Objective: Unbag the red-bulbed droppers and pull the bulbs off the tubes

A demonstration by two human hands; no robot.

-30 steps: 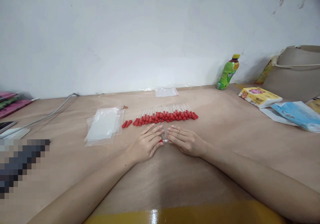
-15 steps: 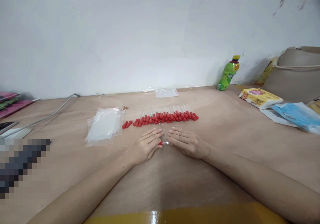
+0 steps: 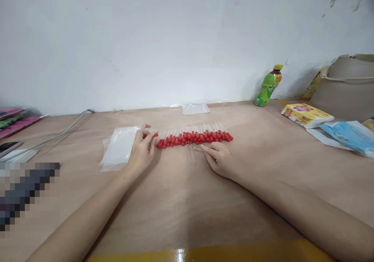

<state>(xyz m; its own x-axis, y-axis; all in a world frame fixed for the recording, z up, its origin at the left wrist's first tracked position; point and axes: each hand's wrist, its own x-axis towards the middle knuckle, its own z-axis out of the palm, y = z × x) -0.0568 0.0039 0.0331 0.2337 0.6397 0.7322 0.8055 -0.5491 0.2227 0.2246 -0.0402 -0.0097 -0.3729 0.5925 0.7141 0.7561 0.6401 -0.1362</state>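
Bulb (image 3: 156,135), red, half-hidden, is pinched by the left hand (image 3: 143,147), a clear tube (image 3: 198,149) by the right hand (image 3: 219,159); bottle (image 3: 268,89) lettering illegible.

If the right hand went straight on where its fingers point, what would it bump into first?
Probably the clear tubes lying left of the right hand, though the red bulbs are close and depth is unclear.

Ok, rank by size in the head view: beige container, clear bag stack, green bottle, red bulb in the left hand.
Beige container, cropped by frame
Clear bag stack, partly hidden
Green bottle
Red bulb
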